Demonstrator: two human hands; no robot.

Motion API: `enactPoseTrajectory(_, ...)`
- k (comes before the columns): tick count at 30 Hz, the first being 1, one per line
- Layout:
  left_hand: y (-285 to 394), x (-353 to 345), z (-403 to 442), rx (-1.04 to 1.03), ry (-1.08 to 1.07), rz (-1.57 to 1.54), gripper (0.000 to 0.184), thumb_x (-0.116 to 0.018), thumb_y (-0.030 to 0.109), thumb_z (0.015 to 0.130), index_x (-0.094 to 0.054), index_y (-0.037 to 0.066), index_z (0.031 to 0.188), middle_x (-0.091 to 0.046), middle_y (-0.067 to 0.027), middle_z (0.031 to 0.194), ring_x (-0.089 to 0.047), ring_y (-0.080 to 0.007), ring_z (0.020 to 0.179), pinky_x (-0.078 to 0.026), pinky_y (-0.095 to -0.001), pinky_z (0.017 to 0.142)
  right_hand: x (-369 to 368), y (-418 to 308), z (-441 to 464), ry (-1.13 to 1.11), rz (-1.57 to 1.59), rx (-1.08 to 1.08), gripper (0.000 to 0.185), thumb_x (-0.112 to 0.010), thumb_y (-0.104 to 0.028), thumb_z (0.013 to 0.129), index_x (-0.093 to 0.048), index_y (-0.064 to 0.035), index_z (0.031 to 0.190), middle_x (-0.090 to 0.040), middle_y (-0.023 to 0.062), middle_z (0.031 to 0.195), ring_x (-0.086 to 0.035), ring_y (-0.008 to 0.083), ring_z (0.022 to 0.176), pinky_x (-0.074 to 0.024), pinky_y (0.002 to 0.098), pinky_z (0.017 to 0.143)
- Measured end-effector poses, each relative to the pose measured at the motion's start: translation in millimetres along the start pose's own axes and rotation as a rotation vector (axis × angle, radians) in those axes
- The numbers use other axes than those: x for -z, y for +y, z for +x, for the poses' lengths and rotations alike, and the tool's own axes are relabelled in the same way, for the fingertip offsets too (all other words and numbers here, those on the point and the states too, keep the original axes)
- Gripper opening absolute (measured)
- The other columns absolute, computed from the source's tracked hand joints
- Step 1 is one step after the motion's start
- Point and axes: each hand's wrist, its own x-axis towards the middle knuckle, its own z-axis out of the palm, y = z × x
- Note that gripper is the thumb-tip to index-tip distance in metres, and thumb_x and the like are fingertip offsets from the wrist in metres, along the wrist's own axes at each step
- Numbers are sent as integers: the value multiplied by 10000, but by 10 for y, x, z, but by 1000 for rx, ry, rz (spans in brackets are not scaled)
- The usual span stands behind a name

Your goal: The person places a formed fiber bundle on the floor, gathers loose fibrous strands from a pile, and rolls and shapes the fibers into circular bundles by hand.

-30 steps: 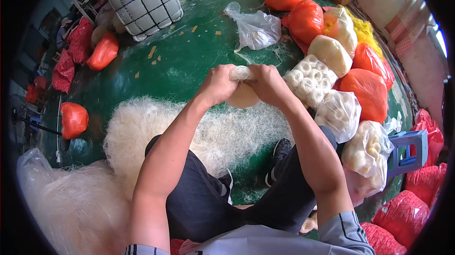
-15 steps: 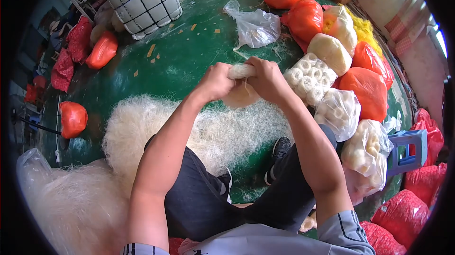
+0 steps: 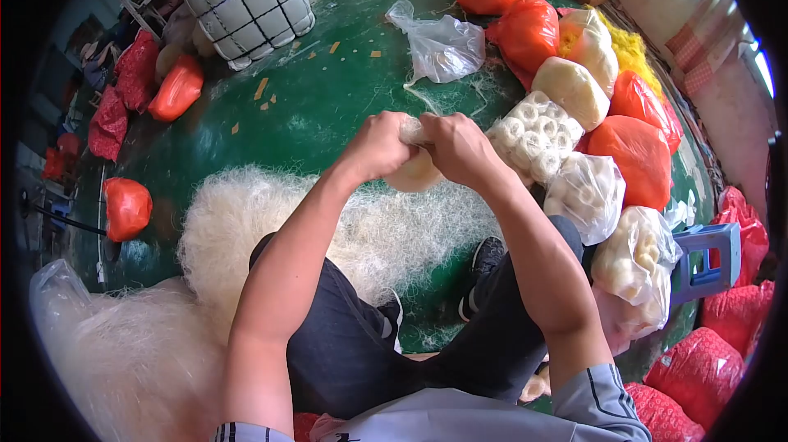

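Head view: green floor (image 3: 205,138) carried the materials. Near its left edge lay a small red bag (image 3: 127,209), with patterned red bags (image 3: 135,73) farther back and an orange bag (image 3: 176,87) just right of them. At the near left corner, a clear sack (image 3: 66,302) lay beside loose pale fibre. A strapped bale (image 3: 246,3) stood toward the far left. The fibre mat (image 3: 246,237) spread from left of the knees to beyond the shoes, a thick heap at its left end, thinner rightward.

Left hand (image 3: 376,146): fingers curled narrow around the left part of a pale roll (image 3: 412,131). Roll held above the floor, in front of the knees, a short piece exposed between the hands. Pale round bundle (image 3: 414,174) showed just below it; could not tell whether the two were joined. Right hand (image 3: 461,148): fingers closed on the roll's right part, close beside the left hand; fingertips hidden.

Beyond the hands, a clear bag (image 3: 447,52) lay on the floor. Right of the right hand sat a pack of rings (image 3: 536,137), with orange bags (image 3: 630,161), pale bags (image 3: 572,93) and yellow fibre (image 3: 628,48) behind and beside it. Blue stool (image 3: 706,257) stood near the right edge.
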Motion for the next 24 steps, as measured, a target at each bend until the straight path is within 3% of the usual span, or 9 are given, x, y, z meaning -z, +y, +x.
enactPoseTrajectory(4, -123, 100, 78, 25, -47, -332, 236, -723, 100, 837, -767, 36, 1060, -778, -121, 937, -732, -192, 896, -558, -382, 827, 10, 20, 15, 129, 183, -66, 94, -643, -45, 851, -641, 10, 927, -705, 236, 834, -705, 438, 870, -554, 515, 767)
enactPoseTrajectory(7, -55, 10, -27, -93, 83, -74, 188, -670, 95, 868, -762, 29, 1019, -776, -115, 919, -721, -161, 876, -555, -366, 795, -10, 24, -5, 87, 91, -23, 82, -638, -51, 862, -622, 3, 921, -700, 229, 830, -702, 437, 852, -547, 521, 753)
enactPoseTrajectory(10, -2, -8, -9, -53, 13, 104, 170, -681, 98, 864, -748, 27, 1003, -770, -129, 899, -719, -161, 867, -555, -368, 784, -31, -45, 1, 180, 80, 116, 89, -627, -52, 883, -609, 8, 947, -707, 232, 862, -700, 441, 849, -540, 520, 762)
enactPoseTrajectory(13, -49, 87, 41, 67, -28, -78, 179, -705, 126, 849, -732, 20, 991, -771, -177, 935, -752, -254, 895, -560, -406, 809, -40, 0, 2, 172, 95, -19, 94, -620, -65, 886, -609, 9, 943, -702, 236, 843, -699, 443, 846, -539, 516, 770)
enactPoseTrajectory(17, -32, -18, -4, -31, -65, 7, 191, -692, 113, 865, -742, 28, 1028, -768, -192, 956, -745, -208, 902, -560, -377, 810, -98, 53, -6, 65, 65, 88, 108, -633, -64, 877, -610, 9, 954, -696, 236, 813, -705, 433, 837, -547, 505, 739)
enactPoseTrajectory(18, -30, -42, 20, -8, -76, 120, 211, -708, 99, 865, -752, 41, 1063, -779, -148, 953, -726, -165, 902, -560, -361, 826, -99, 4, 2, 75, -23, 83, 115, -638, -59, 868, -613, 7, 959, -697, 231, 810, -706, 431, 815, -553, 506, 719)
enactPoseTrajectory(21, -84, 44, 44, 42, -110, -63, 211, -732, 103, 856, -760, 44, 1057, -788, -112, 966, -729, -177, 916, -561, -371, 854, -58, -19, -7, 173, 109, 10, 196, -685, -12, 813, -606, 12, 991, -693, 232, 833, -690, 462, 858, -543, 510, 743)
enactPoseTrajectory(24, -94, 54, 32, -4, -92, -104, 191, -732, 90, 859, -780, 51, 1040, -789, -91, 970, -719, -152, 919, -562, -362, 847, -42, -9, -16, 116, 46, 28, 137, -664, -28, 844, -600, 8, 960, -689, 240, 814, -697, 450, 826, -545, 511, 739)
